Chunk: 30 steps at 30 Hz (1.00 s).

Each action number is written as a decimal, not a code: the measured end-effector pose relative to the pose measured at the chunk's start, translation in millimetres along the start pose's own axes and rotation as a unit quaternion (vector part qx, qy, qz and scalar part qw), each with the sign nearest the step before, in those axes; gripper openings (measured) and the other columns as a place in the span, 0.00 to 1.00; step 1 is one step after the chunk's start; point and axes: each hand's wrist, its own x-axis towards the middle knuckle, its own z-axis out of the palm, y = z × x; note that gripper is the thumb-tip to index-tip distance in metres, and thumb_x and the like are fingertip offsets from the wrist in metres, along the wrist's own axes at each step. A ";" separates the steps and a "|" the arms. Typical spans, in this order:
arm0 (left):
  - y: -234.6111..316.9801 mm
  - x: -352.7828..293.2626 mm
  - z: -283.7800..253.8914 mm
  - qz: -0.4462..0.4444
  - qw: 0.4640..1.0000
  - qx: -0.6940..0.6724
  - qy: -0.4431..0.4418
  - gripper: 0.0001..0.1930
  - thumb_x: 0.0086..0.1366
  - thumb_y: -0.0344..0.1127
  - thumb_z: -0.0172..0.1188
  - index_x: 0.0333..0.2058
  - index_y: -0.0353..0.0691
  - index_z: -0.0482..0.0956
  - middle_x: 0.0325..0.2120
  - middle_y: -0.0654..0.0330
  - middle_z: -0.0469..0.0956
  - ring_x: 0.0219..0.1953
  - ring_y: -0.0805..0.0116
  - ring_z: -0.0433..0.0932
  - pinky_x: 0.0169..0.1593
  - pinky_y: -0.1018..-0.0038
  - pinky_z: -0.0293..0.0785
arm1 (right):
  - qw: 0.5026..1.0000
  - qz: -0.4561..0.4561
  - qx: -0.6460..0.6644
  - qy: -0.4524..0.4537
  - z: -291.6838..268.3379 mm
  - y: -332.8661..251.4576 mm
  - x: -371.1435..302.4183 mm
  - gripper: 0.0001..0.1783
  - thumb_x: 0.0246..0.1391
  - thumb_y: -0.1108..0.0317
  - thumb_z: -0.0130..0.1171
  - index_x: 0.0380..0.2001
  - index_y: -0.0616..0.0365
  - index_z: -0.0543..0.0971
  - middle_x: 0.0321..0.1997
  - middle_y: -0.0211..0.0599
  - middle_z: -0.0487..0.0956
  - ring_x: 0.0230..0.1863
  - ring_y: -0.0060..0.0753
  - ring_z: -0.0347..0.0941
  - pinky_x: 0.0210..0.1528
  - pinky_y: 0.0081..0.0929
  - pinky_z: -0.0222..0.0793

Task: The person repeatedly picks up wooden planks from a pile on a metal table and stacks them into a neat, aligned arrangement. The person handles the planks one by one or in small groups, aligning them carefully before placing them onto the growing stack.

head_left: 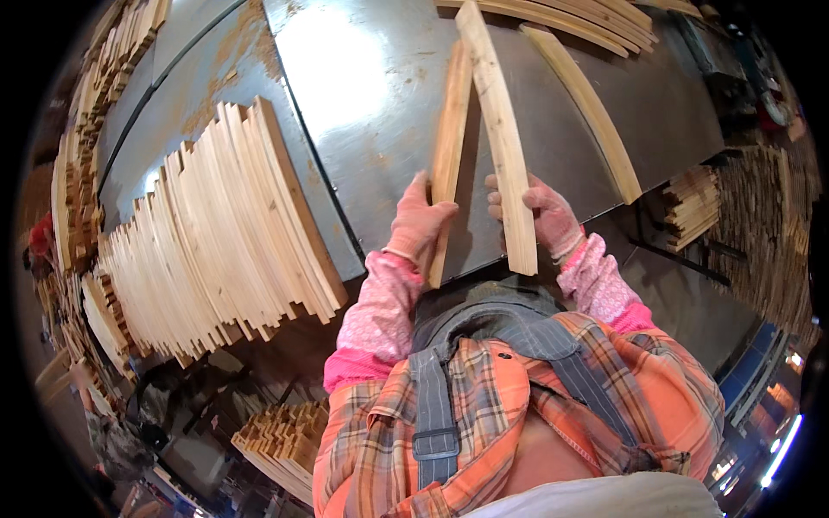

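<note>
My left hand (pixel 418 219), in a pink glove, is closed round the near part of a narrow wooden strip (pixel 452 129) that stretches away from me over the metal table. In my right hand (pixel 544 214), gloved the same way, is a second wooden strip (pixel 496 104), gripped near its close end with the thumb on one side and fingers on the other. The two strips come together at their far ends, the right one crossing over the left. Another wooden strip (pixel 587 108) lies alone on the table to the right of my right hand.
A large row of wooden strips (pixel 229 224) stands packed on the metal table (pixel 380 129) to my left. More strips (pixel 570 19) lie at the far edge. Stacked wood (pixel 691 207) sits below on the right, and another stack (pixel 285 440) is low on the left. A dark seam (pixel 324 177) splits the tabletop.
</note>
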 end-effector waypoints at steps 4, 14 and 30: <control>-11.7 -42.6 -56.6 -0.077 0.849 -0.509 -0.122 0.30 0.61 0.29 0.57 0.63 0.30 0.73 0.43 0.58 0.82 0.40 0.70 0.81 0.44 0.71 0.81 | 0.997 0.042 -0.046 -0.041 7.2 21.4 13.1 0.38 0.51 0.65 0.65 0.65 0.63 0.65 0.45 0.38 0.75 0.43 0.34 0.74 0.45 0.37 0.80; -60.8 -81.9 -127.8 0.048 0.888 0.246 0.386 0.15 0.60 0.36 0.63 0.44 0.34 0.82 0.41 0.42 0.83 0.47 0.42 0.81 0.53 0.52 0.77 | 0.865 0.182 -0.448 -0.132 166.2 171.9 147.0 0.21 0.58 0.61 0.62 0.53 0.56 0.83 0.35 0.34 0.85 0.34 0.36 0.81 0.37 0.31 0.75; -48.4 -29.4 -42.3 -0.034 0.834 0.489 0.254 0.48 0.55 0.52 0.74 0.66 0.27 0.65 0.61 0.39 0.72 0.61 0.41 0.73 0.67 0.57 0.67 | 0.483 0.011 -0.749 0.453 -101.4 -196.4 28.0 0.47 0.40 0.50 0.75 0.64 0.57 0.72 0.59 0.51 0.79 0.59 0.53 0.78 0.59 0.47 0.75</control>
